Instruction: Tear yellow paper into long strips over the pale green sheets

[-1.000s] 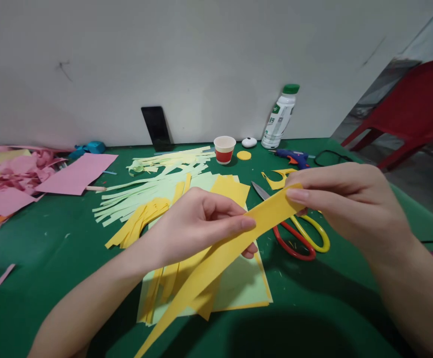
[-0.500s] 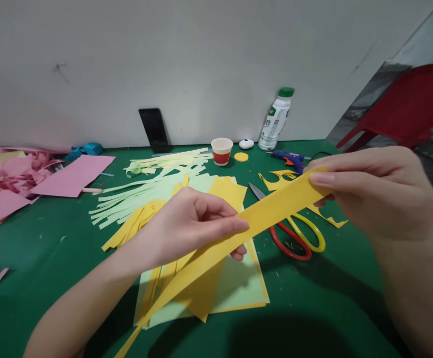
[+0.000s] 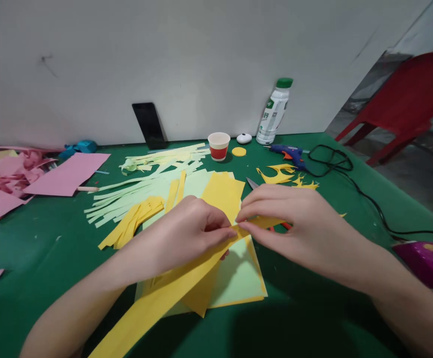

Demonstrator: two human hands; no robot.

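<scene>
A long yellow paper strip (image 3: 186, 278) runs from the lower left up to both hands. My left hand (image 3: 197, 226) pinches it between thumb and fingers, closed on it. Right beside those fingertips, my right hand (image 3: 283, 214) also pinches the strip, thumb below and fingers above. Under the hands lie yellow sheets (image 3: 225, 191) and pale green sheets (image 3: 234, 283), stacked on the table. A bundle of yellow strips (image 3: 134, 223) lies left of the stack. The scissors (image 3: 251, 183) are mostly hidden behind my right hand; a blade tip and bits of red handle show.
Fringed green paper (image 3: 127, 199), a paper cup (image 3: 219, 148), a yellow disc (image 3: 239, 151), a white case (image 3: 244, 138), a bottle (image 3: 274, 114) and a phone (image 3: 149, 124) stand behind. A glue gun (image 3: 289, 154) trails its cord rightward. Pink paper (image 3: 69, 174) lies left.
My right hand has moved left and down along the strip, now meeting my left hand. The strip's lower part has swung wider into view. The camera has shifted slightly.
</scene>
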